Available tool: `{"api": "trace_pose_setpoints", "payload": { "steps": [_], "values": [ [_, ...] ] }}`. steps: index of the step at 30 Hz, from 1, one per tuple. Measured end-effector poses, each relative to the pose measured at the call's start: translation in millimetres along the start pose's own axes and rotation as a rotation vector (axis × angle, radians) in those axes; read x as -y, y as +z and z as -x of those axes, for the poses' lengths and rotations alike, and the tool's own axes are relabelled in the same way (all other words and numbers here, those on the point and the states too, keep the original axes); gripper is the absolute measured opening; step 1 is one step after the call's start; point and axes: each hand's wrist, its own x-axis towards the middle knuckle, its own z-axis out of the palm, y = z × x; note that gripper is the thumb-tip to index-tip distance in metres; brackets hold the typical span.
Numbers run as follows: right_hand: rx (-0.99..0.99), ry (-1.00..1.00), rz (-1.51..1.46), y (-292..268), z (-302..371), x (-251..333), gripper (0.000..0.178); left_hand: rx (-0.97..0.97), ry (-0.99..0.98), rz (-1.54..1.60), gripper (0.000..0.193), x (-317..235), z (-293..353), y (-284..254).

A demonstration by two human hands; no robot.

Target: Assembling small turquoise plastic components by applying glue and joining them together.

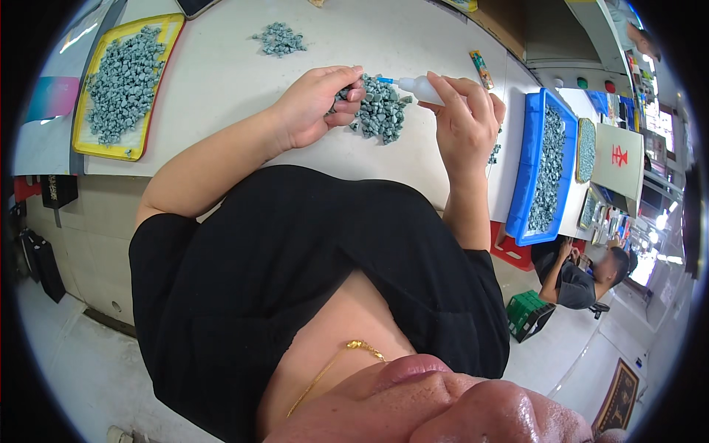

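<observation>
My left hand [319, 107] is curled with its fingers closed around a few small grey-green pieces, partly hidden by the fingers. In my right hand [467, 122] is a white squeeze bottle [418, 87], tilted sideways. Its thin blue nozzle [385, 80] points left toward the left hand's fingertips; whether it touches a piece I cannot tell. Between the hands, a pile of small grey-green chunky pieces [382, 122] lies on the white table [221, 92]. A smaller heap of the same pieces [279, 39] sits farther back.
A yellow-rimmed tray [79, 136] full of these pieces stands at the left. To the right is a blue plastic bin [526, 166] holding many more. A small colourful packet [481, 69] lies toward the back right. Another person [580, 277] sits beyond the bin, near a green crate [528, 314].
</observation>
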Motion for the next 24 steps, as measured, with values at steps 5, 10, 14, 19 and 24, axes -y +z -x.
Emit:
{"api": "trace_pose_setpoints", "payload": {
  "steps": [5,10,14,19,24],
  "values": [
    [0.007,-0.011,0.027,-0.1,-0.7,0.1,0.036,0.004,-0.011,0.013,0.021,0.2,0.9,-0.4],
    [-0.047,0.073,-0.055,-0.8,1.2,-9.9,0.034,0.014,-0.031,0.042,0.02,0.4,1.1,-1.0],
    [-0.053,0.283,-0.194,11.8,6.3,-25.2,0.034,-0.014,-0.046,0.057,0.021,-1.3,2.6,3.9],
    [0.048,0.784,-0.714,48.9,25.3,-65.2,0.044,0.018,-0.067,0.049,0.02,0.0,1.6,3.6],
    [0.122,0.825,-0.871,55.3,29.6,-73.9,0.051,-0.017,-0.067,0.084,0.02,0.4,1.1,1.9]
  ]
}}
